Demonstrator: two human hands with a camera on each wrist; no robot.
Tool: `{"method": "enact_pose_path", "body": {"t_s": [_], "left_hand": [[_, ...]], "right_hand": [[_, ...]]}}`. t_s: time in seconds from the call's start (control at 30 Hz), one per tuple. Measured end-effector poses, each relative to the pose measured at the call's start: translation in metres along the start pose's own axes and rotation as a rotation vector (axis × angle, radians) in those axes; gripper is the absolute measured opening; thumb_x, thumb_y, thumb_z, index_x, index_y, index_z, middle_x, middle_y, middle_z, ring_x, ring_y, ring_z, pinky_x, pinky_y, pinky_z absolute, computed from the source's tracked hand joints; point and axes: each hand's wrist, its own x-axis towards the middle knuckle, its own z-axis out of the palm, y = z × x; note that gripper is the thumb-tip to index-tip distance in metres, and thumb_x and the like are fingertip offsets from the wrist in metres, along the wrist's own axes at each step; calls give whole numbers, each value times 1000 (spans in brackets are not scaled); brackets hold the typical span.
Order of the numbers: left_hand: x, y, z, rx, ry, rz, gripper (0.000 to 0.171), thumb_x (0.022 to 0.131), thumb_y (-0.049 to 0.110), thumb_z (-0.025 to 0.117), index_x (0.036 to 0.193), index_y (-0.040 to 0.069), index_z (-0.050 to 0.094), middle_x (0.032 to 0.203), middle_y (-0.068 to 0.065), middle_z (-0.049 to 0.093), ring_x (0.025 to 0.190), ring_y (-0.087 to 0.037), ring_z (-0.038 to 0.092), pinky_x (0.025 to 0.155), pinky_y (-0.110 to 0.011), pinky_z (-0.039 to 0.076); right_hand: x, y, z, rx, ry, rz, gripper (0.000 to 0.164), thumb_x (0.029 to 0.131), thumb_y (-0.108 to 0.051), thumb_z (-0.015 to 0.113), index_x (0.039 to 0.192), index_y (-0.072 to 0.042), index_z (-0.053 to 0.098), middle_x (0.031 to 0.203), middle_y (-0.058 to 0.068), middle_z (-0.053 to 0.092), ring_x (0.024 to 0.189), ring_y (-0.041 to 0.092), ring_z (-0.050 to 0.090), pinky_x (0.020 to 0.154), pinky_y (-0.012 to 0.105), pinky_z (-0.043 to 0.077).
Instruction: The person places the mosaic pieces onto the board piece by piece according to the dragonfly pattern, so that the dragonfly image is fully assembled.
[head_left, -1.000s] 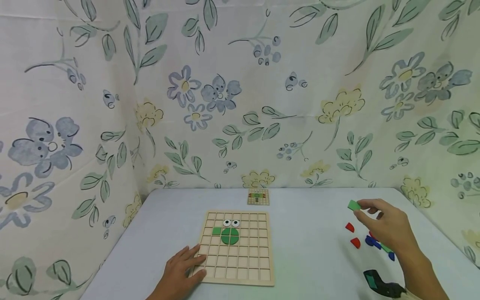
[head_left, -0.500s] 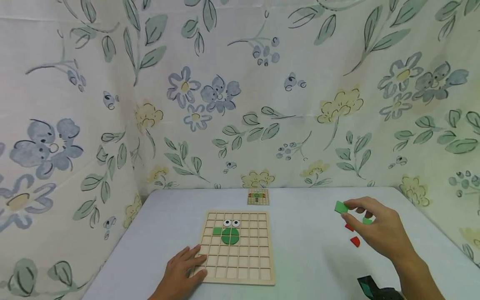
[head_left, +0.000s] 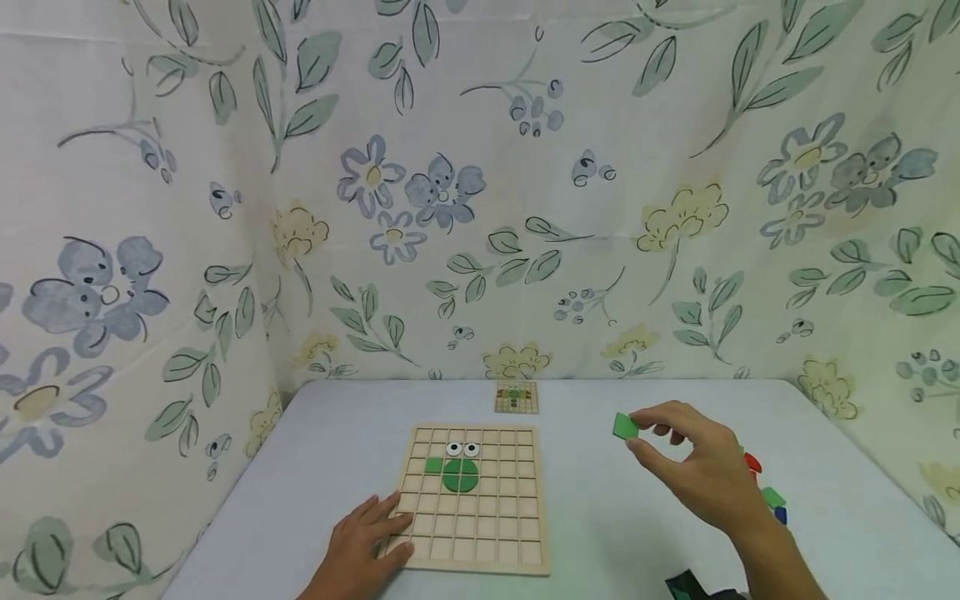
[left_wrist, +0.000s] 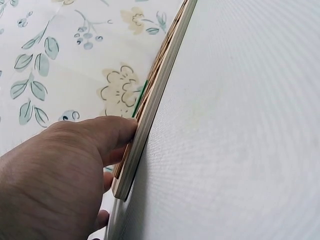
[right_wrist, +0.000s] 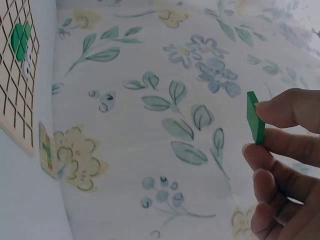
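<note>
Between thumb and fingertips my right hand (head_left: 693,458) pinches a green square tile (head_left: 626,426), raised over the table to the right of the board. The right wrist view shows this tile (right_wrist: 255,117) edge-on. My left hand (head_left: 365,533) lies with fingers spread on the lower left edge of a wooden grid board (head_left: 487,525). From the left wrist, the fingers (left_wrist: 120,131) rest on the board's rim (left_wrist: 150,117). On the grid sit a green circle of quarter pieces (head_left: 460,476), two round eye pieces (head_left: 462,449) and one green square (head_left: 433,465).
A small pattern card (head_left: 517,397) lies at the table's back. Behind my right hand are loose pieces, partly hidden: a red one (head_left: 753,462), a green one (head_left: 773,497) and a blue one (head_left: 781,515). Floral cloth (head_left: 480,208) hangs behind and on the left.
My right hand has moved left toward the board, carrying the green square tile away from the loose pieces. The left hand has stayed on the board's edge.
</note>
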Motion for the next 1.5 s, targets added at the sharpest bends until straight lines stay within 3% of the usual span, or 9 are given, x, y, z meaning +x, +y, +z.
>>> {"method": "enact_pose_path", "body": {"t_s": [0.33,0.6,0.9,1.1,1.37,1.5], "left_hand": [[0,1,-1,4,9,2,45,87,49,66,119,17,71,141,-6,50,132,-42,36,98,-71,22],[-1,2,-1,7,14,1,44,87,49,67,118,18,71,141,-6,50,132,-41,36,98,-70,23],[-1,1,0,10,33,11,43,87,48,67,118,19,71,140,-6,51,132,-41,36,98,-69,23],[-1,1,-1,19,34,30,43,88,49,66,118,18,71,140,-7,51,131,-42,37,97,-70,24],[-2,-4,2,14,72,57,41,87,47,68,116,18,72,138,-8,53,129,-43,39,96,-70,25],[-3,-4,2,21,86,67,39,86,44,70,115,17,73,137,-9,54,128,-43,40,96,-70,26]], "right_hand": [[9,-33,58,121,-114,-10,24,79,-12,81,101,-18,72,95,-17,63,84,9,54,68,30,48],[13,-42,106,249,-188,-19,24,81,-11,79,102,-18,71,95,-18,63,83,9,53,68,32,47],[15,-47,157,362,-271,-2,20,85,-12,75,105,-12,71,97,-10,64,87,18,57,71,35,48],[15,-50,188,369,-340,31,18,88,-13,72,106,-10,71,99,-6,65,90,23,59,74,39,51],[18,-55,220,329,-418,86,20,89,-14,71,107,-7,71,100,-2,65,94,25,60,76,30,50],[17,-50,234,300,-448,95,20,88,-15,71,106,-6,72,96,-3,65,89,18,60,73,28,50]]}}
